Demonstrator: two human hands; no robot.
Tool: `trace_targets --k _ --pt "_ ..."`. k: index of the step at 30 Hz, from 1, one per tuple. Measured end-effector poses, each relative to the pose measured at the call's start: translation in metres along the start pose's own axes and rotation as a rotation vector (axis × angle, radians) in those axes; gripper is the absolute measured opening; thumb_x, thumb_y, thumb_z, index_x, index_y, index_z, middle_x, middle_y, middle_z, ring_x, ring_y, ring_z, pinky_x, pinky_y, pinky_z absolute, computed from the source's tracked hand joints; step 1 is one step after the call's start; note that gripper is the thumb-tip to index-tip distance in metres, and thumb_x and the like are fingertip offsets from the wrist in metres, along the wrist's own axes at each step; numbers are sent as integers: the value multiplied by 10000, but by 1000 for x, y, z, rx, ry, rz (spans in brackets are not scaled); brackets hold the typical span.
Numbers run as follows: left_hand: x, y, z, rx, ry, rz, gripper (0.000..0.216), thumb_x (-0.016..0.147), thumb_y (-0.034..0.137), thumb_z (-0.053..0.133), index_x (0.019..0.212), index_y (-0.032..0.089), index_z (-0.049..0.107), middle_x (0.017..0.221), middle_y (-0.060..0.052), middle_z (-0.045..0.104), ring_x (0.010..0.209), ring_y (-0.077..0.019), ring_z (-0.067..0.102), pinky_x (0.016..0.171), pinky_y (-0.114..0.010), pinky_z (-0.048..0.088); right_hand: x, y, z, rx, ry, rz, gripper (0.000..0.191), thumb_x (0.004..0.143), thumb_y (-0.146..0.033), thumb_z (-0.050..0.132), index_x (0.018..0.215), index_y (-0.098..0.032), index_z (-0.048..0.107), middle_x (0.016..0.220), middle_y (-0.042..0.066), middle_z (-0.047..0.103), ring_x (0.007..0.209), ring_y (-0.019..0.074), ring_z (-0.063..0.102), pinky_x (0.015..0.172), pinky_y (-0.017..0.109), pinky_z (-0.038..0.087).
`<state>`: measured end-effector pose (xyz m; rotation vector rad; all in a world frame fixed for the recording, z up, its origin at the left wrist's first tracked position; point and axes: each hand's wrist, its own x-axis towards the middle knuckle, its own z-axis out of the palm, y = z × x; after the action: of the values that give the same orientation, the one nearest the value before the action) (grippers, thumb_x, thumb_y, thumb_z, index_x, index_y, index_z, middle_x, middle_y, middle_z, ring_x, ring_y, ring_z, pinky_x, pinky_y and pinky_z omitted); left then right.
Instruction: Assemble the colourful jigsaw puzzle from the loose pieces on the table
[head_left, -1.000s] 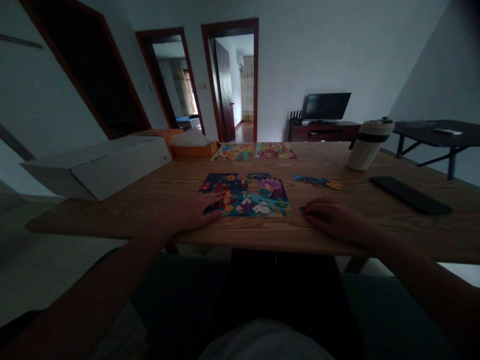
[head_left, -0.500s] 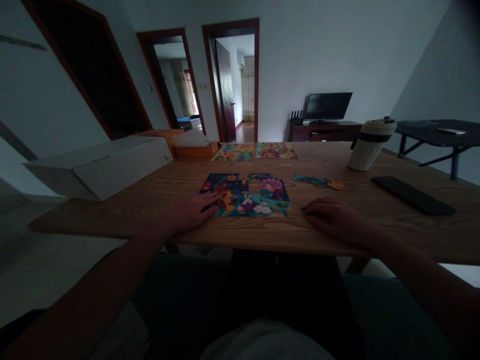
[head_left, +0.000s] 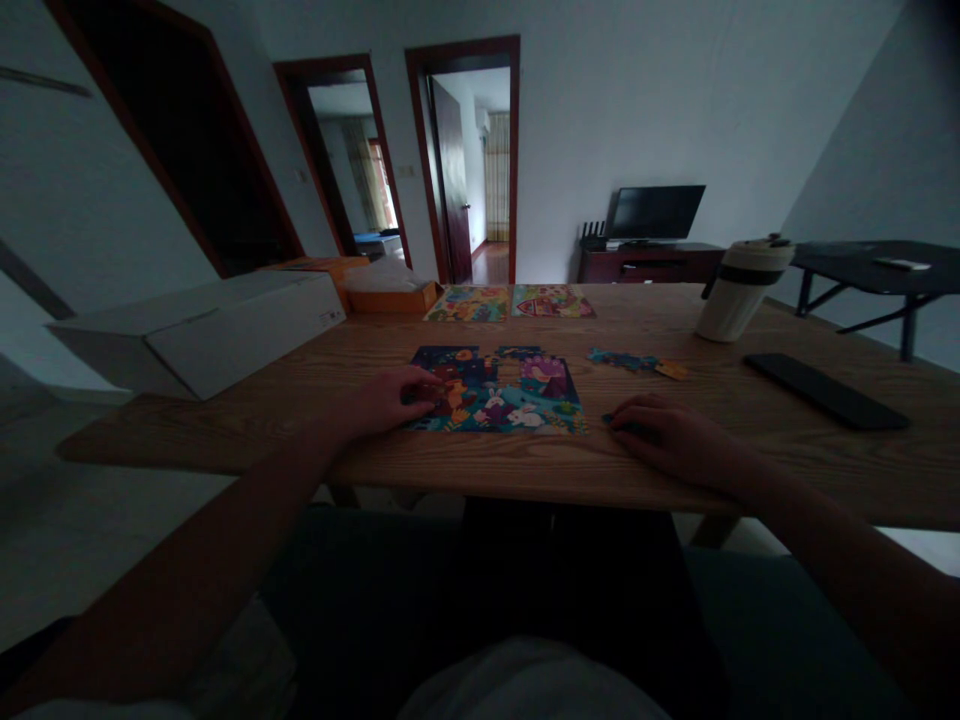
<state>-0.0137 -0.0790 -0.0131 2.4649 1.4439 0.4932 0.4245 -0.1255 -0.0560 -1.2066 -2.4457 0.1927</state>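
Observation:
A colourful jigsaw puzzle [head_left: 517, 395] lies flat on the wooden table [head_left: 525, 465] in front of me. My left hand [head_left: 386, 400] hovers at the puzzle's left edge, raised a little, with its fingers curled in a pinch; what they pinch is hidden. To the right of the puzzle, my right hand [head_left: 667, 435] rests on the table. Its bent fingers cover a small blue puzzle piece [head_left: 606, 420] that peeps out at the fingertips. Loose pieces [head_left: 626, 360] lie further back on the right.
Two finished puzzles [head_left: 469, 303] lie side by side at the table's far edge. A long white box [head_left: 217, 325] and an orange box [head_left: 390, 290] stand at the left. A white cup [head_left: 739, 290] and a flat black device [head_left: 825, 390] are at the right.
My left hand, earlier flat on the puzzle's left corner, has lifted and curled its fingers into a pinch. The right hand has stayed in place.

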Motion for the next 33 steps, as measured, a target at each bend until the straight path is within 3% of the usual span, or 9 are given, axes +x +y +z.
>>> trace_targets --k 11,15,21,33 --pt "7 -14 1 -151 64 -39 474 846 531 620 1186 207 682 1252 -85 681 1101 -265 652 987 -436 521 0 -2 -1 4 -2 -13 267 954 -369 499 1040 -248 720 1125 89 690 1073 265 640 989 457 504" --pt "7 -10 5 -13 -10 71 410 894 511 567 1143 226 723 1345 -70 634 1248 -271 568 1109 -451 417 0 1 0 -1 -4 -1 272 951 -381 507 1058 -250 721 1142 89 688 1071 268 642 989 465 503" --pt "-3 -1 4 143 -78 94 423 967 473 452 1253 265 686 1453 -29 557 1359 -233 475 1180 -419 308 0 0 1 9 5 6 267 944 -378 518 1041 -247 729 1129 91 692 1070 270 644 990 456 500" --pt "-8 3 4 217 -104 67 432 958 489 448 1248 267 679 1422 -38 585 1281 -256 545 1121 -426 380 0 -1 0 7 4 5 268 949 -393 509 1046 -264 724 1121 84 694 1068 275 641 989 486 508"
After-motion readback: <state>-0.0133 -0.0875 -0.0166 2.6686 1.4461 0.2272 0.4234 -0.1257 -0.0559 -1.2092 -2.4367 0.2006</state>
